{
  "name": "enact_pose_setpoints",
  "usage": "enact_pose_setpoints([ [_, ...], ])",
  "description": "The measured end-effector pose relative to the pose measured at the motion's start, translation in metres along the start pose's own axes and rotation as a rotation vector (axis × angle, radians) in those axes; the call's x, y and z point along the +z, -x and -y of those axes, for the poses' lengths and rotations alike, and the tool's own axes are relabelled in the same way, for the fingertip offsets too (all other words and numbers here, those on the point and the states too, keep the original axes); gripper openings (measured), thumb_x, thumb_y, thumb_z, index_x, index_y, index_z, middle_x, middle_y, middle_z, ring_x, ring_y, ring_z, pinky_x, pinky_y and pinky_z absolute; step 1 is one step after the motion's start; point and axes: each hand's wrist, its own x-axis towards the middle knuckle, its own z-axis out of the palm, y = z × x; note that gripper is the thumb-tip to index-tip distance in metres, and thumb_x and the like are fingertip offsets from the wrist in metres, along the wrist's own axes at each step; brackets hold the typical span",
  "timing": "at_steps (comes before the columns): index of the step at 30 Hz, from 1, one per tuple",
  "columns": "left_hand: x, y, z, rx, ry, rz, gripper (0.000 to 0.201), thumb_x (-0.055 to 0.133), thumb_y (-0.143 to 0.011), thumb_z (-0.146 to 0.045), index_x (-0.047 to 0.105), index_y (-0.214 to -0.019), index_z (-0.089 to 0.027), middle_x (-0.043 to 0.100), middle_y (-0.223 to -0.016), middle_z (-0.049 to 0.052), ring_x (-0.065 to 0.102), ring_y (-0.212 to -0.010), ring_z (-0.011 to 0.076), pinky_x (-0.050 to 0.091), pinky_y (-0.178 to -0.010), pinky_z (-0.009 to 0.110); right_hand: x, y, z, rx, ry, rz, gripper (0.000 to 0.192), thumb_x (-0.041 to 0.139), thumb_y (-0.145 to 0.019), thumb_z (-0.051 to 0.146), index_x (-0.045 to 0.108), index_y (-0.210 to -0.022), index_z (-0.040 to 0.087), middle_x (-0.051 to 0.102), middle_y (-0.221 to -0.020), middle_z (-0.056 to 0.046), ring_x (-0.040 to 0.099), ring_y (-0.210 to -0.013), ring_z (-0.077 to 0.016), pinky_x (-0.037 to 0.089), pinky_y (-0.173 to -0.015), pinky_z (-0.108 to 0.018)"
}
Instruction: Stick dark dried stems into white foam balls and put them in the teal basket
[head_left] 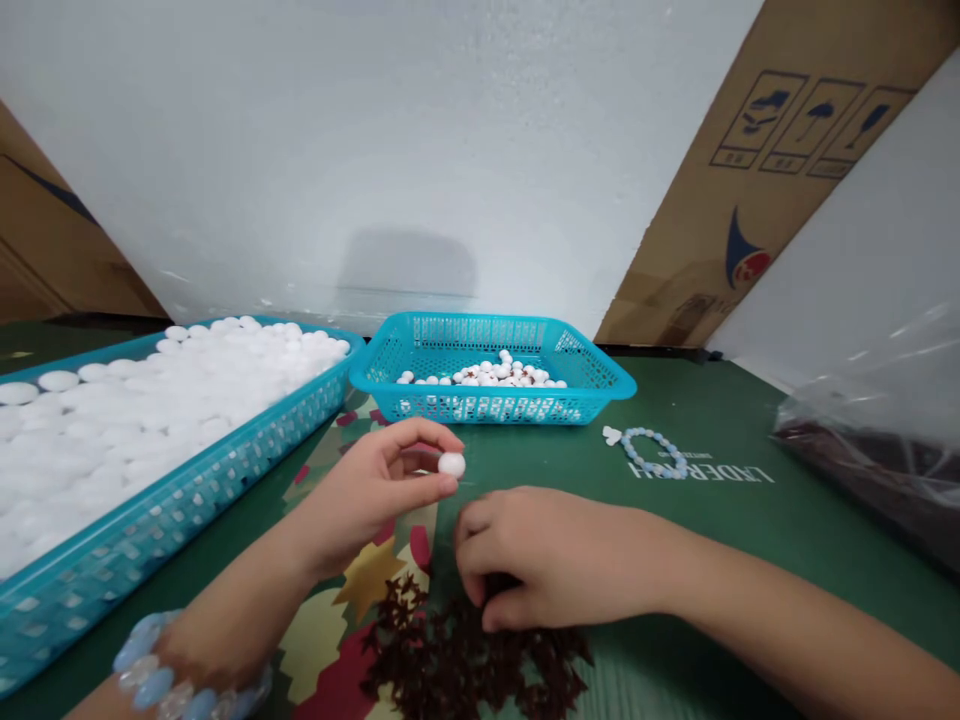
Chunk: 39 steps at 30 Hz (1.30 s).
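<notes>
- Resting on a heap of small dark-red star-shaped pieces (472,665), the right hand (551,565) curls its fingers into them.
- Just beyond, the left hand (375,490) pinches a smooth white bead (451,464) between thumb and fingertips above the green mat (720,520).
- A pale blue bead bracelet (652,452) lies by upside-down white lettering, too blurred to read.
- Farther off, turquoise plastic mesh baskets (491,375) hold white beads.
- Cardboard (765,170) behind bears handling symbols.

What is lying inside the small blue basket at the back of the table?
The small blue basket holds white balls, some with dark brown bits attached. The near wall partly hides the lowest ones, so the basket floor cannot be seen.
</notes>
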Motion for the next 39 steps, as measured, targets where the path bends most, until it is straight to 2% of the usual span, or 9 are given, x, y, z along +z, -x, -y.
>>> enact_pose_setpoints([
  [4,0.001,0.0,-0.001,-0.026,0.054,-0.002,0.013,0.058,-0.056,-0.012,0.051,-0.066,-0.017,0.056,-0.058,-0.005,0.049,-0.058,0.0045,0.035,-0.049,0.01,-0.005,0.005,0.0,0.028,-0.144,-0.074,0.007,0.056,-0.064,0.01,0.051,-0.059,0.01,0.043,-0.051,0.005,0.041,-0.05,-0.0056,0.029,-0.044,-0.014],
  [7,0.002,0.0,-0.001,-0.027,0.086,0.006,0.014,0.058,-0.055,-0.01,0.051,-0.066,-0.017,0.056,-0.057,-0.005,0.05,-0.055,0.0039,0.035,-0.047,0.01,-0.008,0.007,0.0,0.013,-0.223,-0.13,0.01,0.058,-0.063,0.01,0.05,-0.058,0.009,0.039,-0.048,0.006,0.037,-0.045,-0.0032,0.026,-0.041,-0.012],
  [12,0.004,0.001,-0.001,-0.011,0.132,0.008,0.017,0.058,-0.055,-0.009,0.051,-0.068,-0.018,0.054,-0.06,-0.006,0.05,-0.059,0.0039,0.039,-0.054,0.011,-0.008,0.007,0.0,-0.053,-0.249,-0.253,0.012,0.062,-0.058,0.009,0.051,-0.061,0.009,0.041,-0.053,0.005,0.039,-0.05,-0.004,0.029,-0.043,-0.012],
  [17,0.004,0.001,-0.002,0.017,0.18,-0.014,0.018,0.061,-0.052,-0.01,0.052,-0.067,-0.017,0.054,-0.062,-0.005,0.051,-0.059,0.0048,0.04,-0.053,0.011,-0.013,0.012,0.002,-0.023,-0.222,-0.248,0.011,0.06,-0.06,0.007,0.058,-0.07,0.005,0.051,-0.059,-0.002,0.046,-0.057,-0.0084,0.035,-0.048,-0.015],
  [19,0.004,0.002,-0.003,0.025,0.204,-0.022,0.018,0.061,-0.051,-0.009,0.052,-0.066,-0.016,0.054,-0.06,-0.005,0.051,-0.056,0.0046,0.04,-0.05,0.01,-0.016,0.016,0.003,-0.009,-0.235,-0.265,0.014,0.057,-0.061,0.002,0.058,-0.075,0.005,0.053,-0.065,-0.003,0.047,-0.057,-0.0082,0.036,-0.049,-0.015],
  [24,0.005,0.005,-0.006,0.059,0.29,-0.045,0.019,0.062,-0.05,-0.01,0.052,-0.064,-0.016,0.055,-0.057,-0.005,0.052,-0.051,0.0051,0.041,-0.048,0.011,-0.02,0.02,0.005,-0.083,-0.265,-0.365,0.026,0.044,-0.063,-0.009,0.058,-0.077,0.008,0.055,-0.07,-0.002,0.047,-0.06,-0.0072,0.037,-0.053,-0.014],
  [30,0.005,0.007,-0.009,0.071,0.375,-0.041,0.013,0.061,-0.053,-0.014,0.054,-0.063,-0.018,0.058,-0.06,-0.004,0.053,-0.049,0.006,0.043,-0.048,0.013,-0.019,0.017,0.005,-0.079,-0.246,-0.377,0.023,0.046,-0.063,-0.007,0.057,-0.077,0.008,0.052,-0.07,-0.003,0.046,-0.061,-0.0081,0.036,-0.053,-0.016],
  [34,0.006,0.008,-0.009,0.084,0.395,-0.025,0.012,0.06,-0.054,-0.012,0.055,-0.064,-0.017,0.058,-0.06,-0.003,0.053,-0.05,0.0066,0.044,-0.047,0.013,-0.019,0.017,0.006,-0.027,-0.286,-0.377,0.015,0.052,-0.064,0.001,0.056,-0.076,0.011,0.052,-0.065,0.0,0.046,-0.057,-0.0072,0.036,-0.049,-0.015],
  [39,0.008,0.009,-0.01,0.114,0.42,0.005,0.014,0.063,-0.051,-0.01,0.056,-0.061,-0.017,0.06,-0.062,-0.002,0.053,-0.055,0.0075,0.045,-0.049,0.013,-0.021,0.02,0.009,0.025,-0.395,-0.515,0.007,0.059,-0.06,0.006,0.054,-0.062,0.01,0.049,-0.056,0.002,0.044,-0.05,-0.0061,0.035,-0.045,-0.015],
])
